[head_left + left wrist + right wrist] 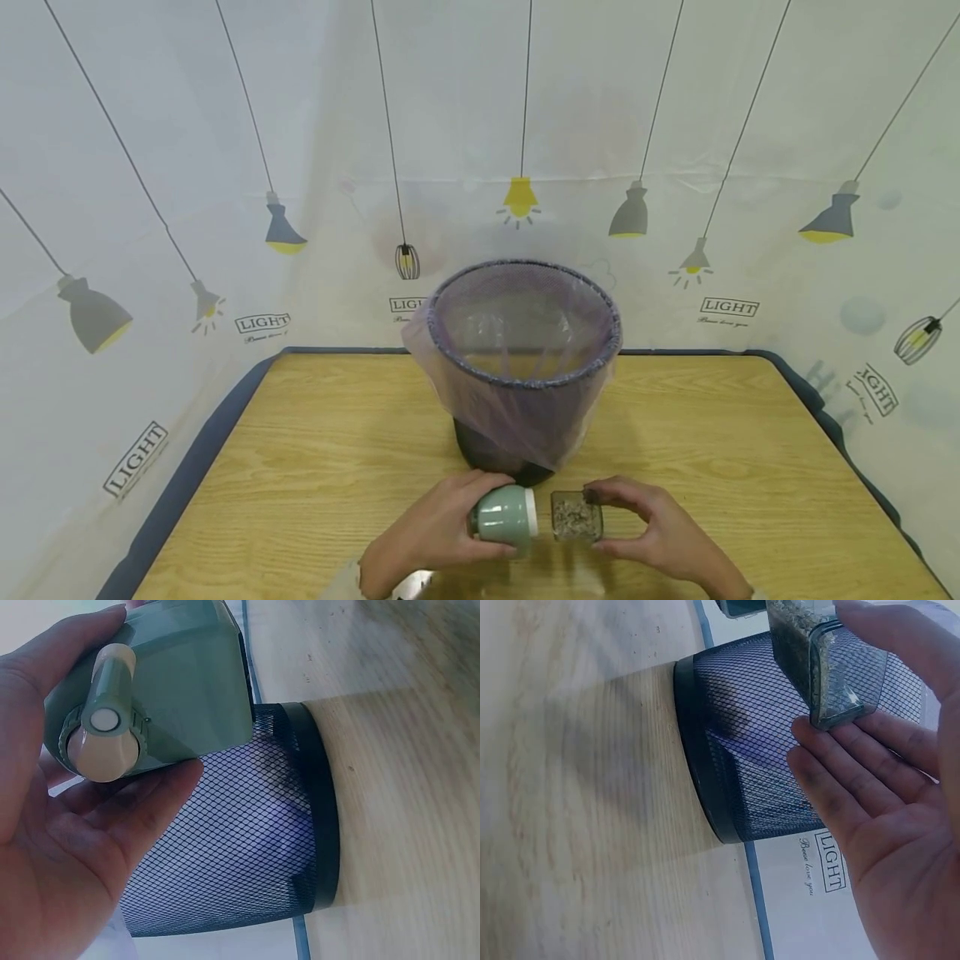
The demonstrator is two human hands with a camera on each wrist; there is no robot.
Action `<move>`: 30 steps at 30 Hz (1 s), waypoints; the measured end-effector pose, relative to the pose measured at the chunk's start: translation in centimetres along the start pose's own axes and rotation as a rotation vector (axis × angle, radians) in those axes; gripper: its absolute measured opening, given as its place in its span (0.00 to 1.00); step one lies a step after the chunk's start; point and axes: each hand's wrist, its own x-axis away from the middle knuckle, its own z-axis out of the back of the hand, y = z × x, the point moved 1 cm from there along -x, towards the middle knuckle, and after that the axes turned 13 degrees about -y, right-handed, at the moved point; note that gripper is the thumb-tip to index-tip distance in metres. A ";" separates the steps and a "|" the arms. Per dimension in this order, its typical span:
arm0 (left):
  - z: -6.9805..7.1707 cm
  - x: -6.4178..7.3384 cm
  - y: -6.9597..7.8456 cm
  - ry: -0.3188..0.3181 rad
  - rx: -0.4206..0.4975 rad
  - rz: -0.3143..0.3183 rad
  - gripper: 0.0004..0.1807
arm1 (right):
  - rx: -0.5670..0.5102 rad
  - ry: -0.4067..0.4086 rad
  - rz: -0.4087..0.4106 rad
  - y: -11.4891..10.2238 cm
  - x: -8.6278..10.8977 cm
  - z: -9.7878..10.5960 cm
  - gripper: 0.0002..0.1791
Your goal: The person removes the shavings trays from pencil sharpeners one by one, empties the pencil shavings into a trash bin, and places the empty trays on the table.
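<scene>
My left hand (431, 521) grips a green pencil sharpener (501, 512) on its side, its open white-rimmed end facing right. In the left wrist view, the crank handle (112, 712) sticks out from the sharpener's body toward the camera. My right hand (663, 533) pinches a clear shavings drawer (576, 517) between thumb and fingers, a short gap from the sharpener. Wood shavings (799, 630) fill one part of the drawer in the right wrist view. Both things are held low over the table, just in front of a mesh wastebasket (232, 840).
A thin purple bag (517, 421) lines the wastebasket and folds over its dark rim (536, 383). The wooden table (322, 442) carries the basket near its middle. White sheeting (465, 100) printed with hanging lamps encloses the back and sides.
</scene>
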 end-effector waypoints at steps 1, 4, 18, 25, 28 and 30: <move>0.0 0.0 -0.1 0.000 -0.001 0.002 0.36 | 0.003 0.005 -0.001 0.0 0.0 0.1 0.29; -0.2 0.1 -0.2 0.000 -0.001 0.005 0.36 | 0.016 0.015 0.000 0.1 0.1 0.2 0.29; -1.1 0.4 -0.7 0.023 -0.049 0.004 0.36 | 0.076 0.071 0.048 -0.1 0.5 1.5 0.30; -1.5 0.4 -0.8 -0.007 -0.017 0.003 0.36 | 0.076 0.073 0.017 -0.3 0.6 2.1 0.30; -1.5 0.4 -0.9 -0.025 -0.003 0.017 0.37 | 0.076 0.072 0.004 -0.4 0.6 2.2 0.30; -1.5 0.4 -0.9 -0.038 0.002 0.025 0.37 | 0.083 0.072 0.000 -0.3 0.6 2.2 0.30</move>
